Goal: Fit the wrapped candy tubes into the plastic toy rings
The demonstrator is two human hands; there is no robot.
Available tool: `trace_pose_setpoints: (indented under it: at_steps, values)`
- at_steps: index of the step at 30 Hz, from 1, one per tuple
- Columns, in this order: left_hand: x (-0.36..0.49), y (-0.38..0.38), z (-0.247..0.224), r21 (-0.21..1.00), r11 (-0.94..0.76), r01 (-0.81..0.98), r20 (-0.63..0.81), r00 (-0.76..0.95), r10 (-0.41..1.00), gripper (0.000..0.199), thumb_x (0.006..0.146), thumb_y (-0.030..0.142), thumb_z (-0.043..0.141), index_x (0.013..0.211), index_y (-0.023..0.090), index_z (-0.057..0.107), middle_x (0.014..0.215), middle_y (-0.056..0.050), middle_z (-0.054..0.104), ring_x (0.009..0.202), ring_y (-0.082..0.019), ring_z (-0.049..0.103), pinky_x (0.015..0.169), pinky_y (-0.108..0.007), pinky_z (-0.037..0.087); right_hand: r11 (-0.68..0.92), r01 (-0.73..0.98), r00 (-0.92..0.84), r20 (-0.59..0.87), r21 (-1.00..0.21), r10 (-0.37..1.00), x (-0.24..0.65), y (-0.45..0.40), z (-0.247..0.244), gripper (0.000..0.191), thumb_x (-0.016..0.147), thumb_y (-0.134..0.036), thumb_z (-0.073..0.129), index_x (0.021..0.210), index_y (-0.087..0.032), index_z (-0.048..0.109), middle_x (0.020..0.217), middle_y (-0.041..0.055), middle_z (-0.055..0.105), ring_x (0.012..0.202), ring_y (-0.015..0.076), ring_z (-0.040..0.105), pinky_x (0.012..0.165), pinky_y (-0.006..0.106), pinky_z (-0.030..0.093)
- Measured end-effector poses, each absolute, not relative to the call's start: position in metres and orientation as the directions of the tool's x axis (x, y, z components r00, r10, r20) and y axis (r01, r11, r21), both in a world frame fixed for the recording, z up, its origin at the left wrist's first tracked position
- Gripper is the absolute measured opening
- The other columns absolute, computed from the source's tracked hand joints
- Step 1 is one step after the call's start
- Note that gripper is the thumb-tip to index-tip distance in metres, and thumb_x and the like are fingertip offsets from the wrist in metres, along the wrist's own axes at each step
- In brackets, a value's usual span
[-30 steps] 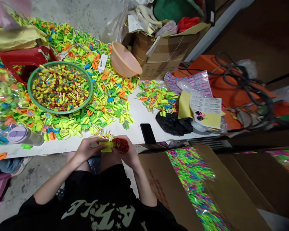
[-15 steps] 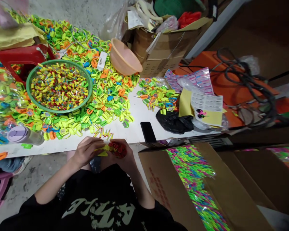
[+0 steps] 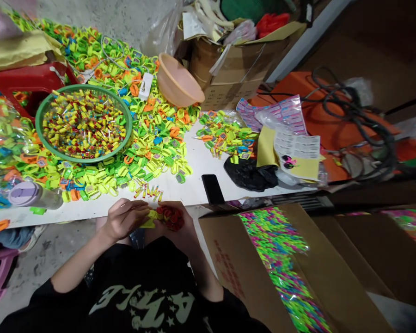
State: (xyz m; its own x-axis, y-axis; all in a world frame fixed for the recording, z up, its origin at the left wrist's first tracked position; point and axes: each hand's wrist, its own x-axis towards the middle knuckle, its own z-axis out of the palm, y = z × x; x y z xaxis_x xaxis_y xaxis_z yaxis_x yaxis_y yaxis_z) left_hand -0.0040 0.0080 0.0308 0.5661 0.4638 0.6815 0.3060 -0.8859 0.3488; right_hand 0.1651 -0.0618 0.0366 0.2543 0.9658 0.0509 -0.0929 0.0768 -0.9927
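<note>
Both hands meet in front of my chest at the table's front edge. My left hand (image 3: 125,219) is closed on a small yellow piece (image 3: 149,219). Around a bunch of small red pieces (image 3: 172,217), my right hand (image 3: 184,227) is curled, and the yellow piece touches the bunch. Just beyond the fingers, several small yellow-and-red tubes (image 3: 149,191) lie on the white table (image 3: 169,189). A green basket (image 3: 130,121) full of similar tubes stands farther back on the left, among heaped yellow, green, orange and blue plastic pieces (image 3: 152,157).
A black phone (image 3: 212,189) and black bag (image 3: 251,175) lie to the right. A lidded cup (image 3: 34,195), red stool (image 3: 31,78) and peach bowl (image 3: 180,81) stand on the table. Cartons (image 3: 242,259) with colourful pieces sit at the lower right.
The yellow piece between my hands has turned and shows a broader face. My left hand has shifted slightly, while my right hand keeps hold of the red bunch.
</note>
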Motion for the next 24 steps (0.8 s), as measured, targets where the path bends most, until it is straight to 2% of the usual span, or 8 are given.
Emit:
trace_pose_setpoints:
  at_steps: [8,15,20,24]
  values:
    - [0.000,0.011,0.028,0.333,-0.902,0.274,0.719,0.545,0.432,0.018,0.083,0.015,0.059,0.100,0.019,0.063,0.100,-0.008,0.071,0.082,-0.014,0.068,0.067,-0.021,0.053,0.101,-0.075,0.266,0.077,-0.992,0.961,0.165,-0.057,0.034,0.035,0.064,-0.020,0.074,0.097,-0.026,0.063,0.091,0.0022,0.068,0.081,0.0171,0.065,0.076,0.031,0.055]
    - [0.000,0.018,0.032,0.340,-0.905,0.256,0.737,0.524,0.426,0.009,0.087,0.018,0.054,0.090,0.020,0.063,0.095,-0.005,0.073,0.087,-0.014,0.068,0.067,-0.022,0.053,0.127,-0.068,0.299,0.101,-0.990,0.949,0.162,-0.053,0.030,0.035,0.064,-0.019,0.074,0.096,-0.025,0.062,0.091,0.0012,0.068,0.082,0.0167,0.064,0.076,0.030,0.054]
    - [-0.004,0.019,0.028,0.311,-0.918,0.246,0.723,0.566,0.397,0.015,0.090,0.017,0.049,0.096,0.021,0.062,0.099,-0.005,0.072,0.093,-0.014,0.067,0.070,-0.023,0.054,0.153,-0.057,0.282,0.131,-0.987,0.950,0.162,-0.052,0.032,0.035,0.065,-0.020,0.074,0.097,-0.026,0.062,0.092,0.0012,0.068,0.082,0.0165,0.063,0.077,0.030,0.053]
    - [-0.006,0.019,0.025,0.323,-0.911,0.255,0.714,0.567,0.412,0.013,0.090,0.019,0.050,0.098,0.019,0.060,0.099,-0.006,0.070,0.089,-0.013,0.067,0.070,-0.022,0.054,0.168,-0.044,0.277,0.149,-0.985,0.949,0.161,-0.053,0.033,0.034,0.065,-0.019,0.073,0.097,-0.025,0.062,0.091,0.0006,0.068,0.082,0.0162,0.064,0.076,0.029,0.054]
